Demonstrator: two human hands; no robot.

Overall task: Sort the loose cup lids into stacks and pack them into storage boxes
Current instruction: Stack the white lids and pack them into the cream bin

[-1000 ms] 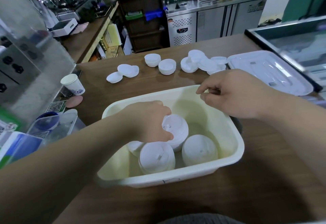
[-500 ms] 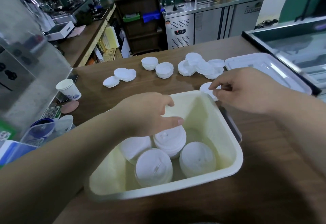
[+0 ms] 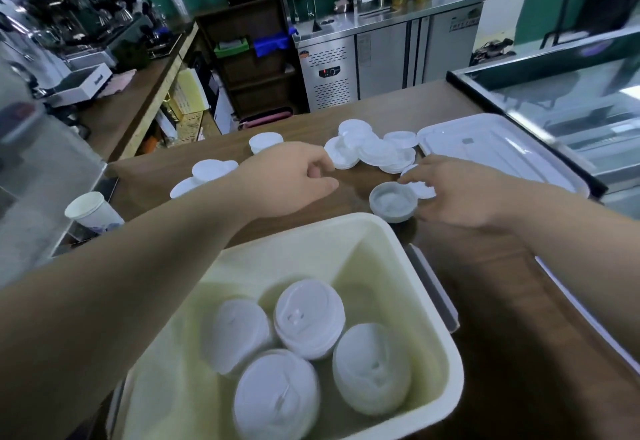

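Reaching past the cream plastic storage box [image 3: 419, 266], both hands are out by the loose white plastic cup lids [image 3: 374, 153] on the brown wooden tabletop [image 3: 519, 318]. The left hand [image 3: 294, 179] has curled fingers beside the pile; I cannot tell if it has a lid. The right hand [image 3: 464, 197] lies loose and wide, touching a small upside-down stack of lids [image 3: 391, 202]. Turn lids the same way up, then press softly. Four stacks sit in the box, with room at its far end. The clear plastic box cover [image 3: 485, 148] is close, so don't bump it.
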